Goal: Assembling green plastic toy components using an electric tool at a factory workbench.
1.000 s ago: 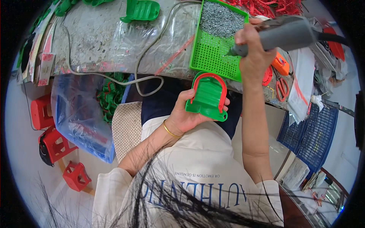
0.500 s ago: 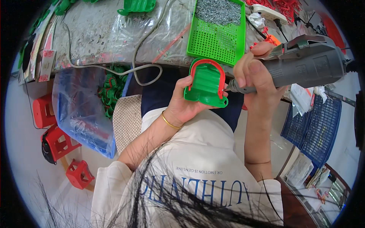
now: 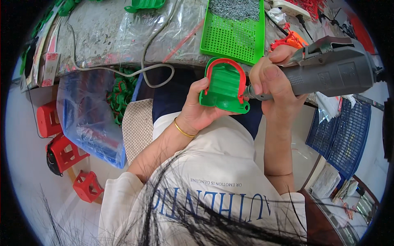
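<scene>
My left hand (image 3: 200,107) holds a green plastic part (image 3: 223,84) by its left side and underside, thumb along the edge. A red U-shaped handle (image 3: 227,62) arches over that part, its right end low on the side. My right hand (image 3: 276,80) is wrapped round a grey electric screwdriver (image 3: 324,73), which lies nearly level. The screwdriver's tip meets the lower right end of the red handle; any screw there is too small to make out. Just beyond the part stands a bright green perforated tray (image 3: 232,39) with many small metal screws (image 3: 234,9) in its far end.
A grey cable (image 3: 158,74) loops over the table's near edge. At left a blue crate (image 3: 92,119) lined with clear plastic holds green and red parts (image 3: 119,98). Red stools (image 3: 88,186) stand on the floor. Blue mesh baskets (image 3: 347,133) are at right, a power strip (image 3: 289,9) far right.
The screwdriver's tip has come up against the red handle's lower right end. The green part has shifted slightly up and right. Both hands keep their grips.
</scene>
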{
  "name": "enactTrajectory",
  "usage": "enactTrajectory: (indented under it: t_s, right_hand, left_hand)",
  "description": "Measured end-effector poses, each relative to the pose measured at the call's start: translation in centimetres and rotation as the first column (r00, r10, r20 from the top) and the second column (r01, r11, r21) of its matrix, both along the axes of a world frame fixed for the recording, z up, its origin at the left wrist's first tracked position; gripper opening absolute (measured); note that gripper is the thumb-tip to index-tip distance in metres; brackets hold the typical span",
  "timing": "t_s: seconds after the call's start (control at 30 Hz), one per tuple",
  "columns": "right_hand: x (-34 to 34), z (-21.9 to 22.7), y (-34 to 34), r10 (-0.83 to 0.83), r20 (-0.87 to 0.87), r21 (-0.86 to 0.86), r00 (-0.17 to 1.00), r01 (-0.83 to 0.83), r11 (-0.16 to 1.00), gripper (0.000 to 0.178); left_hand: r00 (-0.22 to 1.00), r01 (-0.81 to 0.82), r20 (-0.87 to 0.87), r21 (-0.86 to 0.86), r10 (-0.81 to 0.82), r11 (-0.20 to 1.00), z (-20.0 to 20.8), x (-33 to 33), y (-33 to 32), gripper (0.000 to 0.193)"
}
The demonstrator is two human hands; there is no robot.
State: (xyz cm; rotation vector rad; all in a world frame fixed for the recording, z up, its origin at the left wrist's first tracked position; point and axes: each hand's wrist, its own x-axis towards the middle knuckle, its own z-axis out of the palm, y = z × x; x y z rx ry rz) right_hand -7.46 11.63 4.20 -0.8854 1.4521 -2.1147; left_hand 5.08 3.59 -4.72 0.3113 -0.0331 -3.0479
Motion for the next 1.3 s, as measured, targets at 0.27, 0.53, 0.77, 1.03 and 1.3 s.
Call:
enactTrajectory:
  t_s: [0.27,0.53,0.77,1.03,1.3]
  right_hand:
    - [1.9,0.0,0.0,-0.045,-0.085,-0.059,0.995,0.040,0.997,0.021]
    - [-1.8,2.2,-3.0,-0.018,0.005,0.021,1.000,0.018,1.000,0.018]
    - [-6.8,-1.5,-8.6,-0.176,-0.075,-0.036,0.982,0.174,0.984,0.019]
    - [-7.6,-4.7,-9.6,-0.186,-0.109,-0.027,0.977,0.184,0.983,0.016]
    - [-7.9,-5.4,-9.7,-0.181,-0.126,-0.028,0.975,0.179,0.983,0.015]
  left_hand:
    - [0.999,-0.035,-0.001,0.097,0.035,0.995,0.5,0.4,0.3,0.064]
    - [0.994,0.070,0.092,-0.064,-0.064,0.996,-0.3,0.2,-0.4,0.066]
    - [0.996,0.086,0.006,-0.036,-0.086,0.996,-0.6,-0.1,-0.8,0.072]
    - [0.997,0.080,-0.008,0.002,-0.080,0.997,-1.1,-0.3,-1.2,0.070]
    - [0.997,0.077,-0.017,0.039,-0.077,0.996,-1.6,-0.3,-1.3,0.070]
